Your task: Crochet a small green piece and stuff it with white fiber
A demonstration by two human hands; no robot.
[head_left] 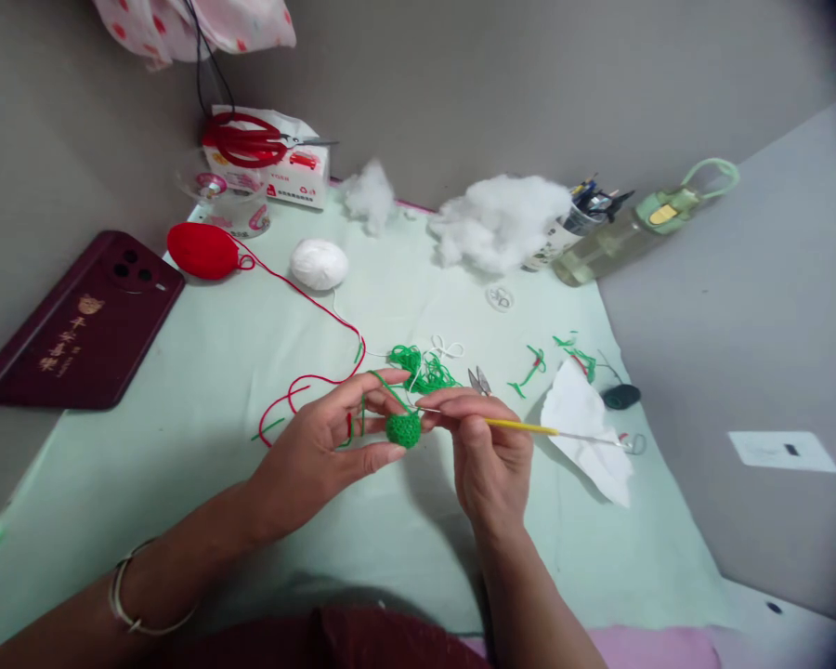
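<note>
Between thumb and fingers, my left hand pinches a small green crocheted piece, with green yarn running over the raised forefinger. My right hand is closed round a crochet hook with a yellow handle. The hook's metal tip points left and meets the top edge of the green piece; whether it sits inside a stitch is too small to tell. Just beyond the hands lies a loose heap of green yarn with some white strand in it. Small snips lie partly hidden behind my right hand.
At the back stand a red yarn ball, a white yarn ball, white stuffing and red-handled scissors on a tissue pack. A phone leans at left. A bottle and white paper are at right.
</note>
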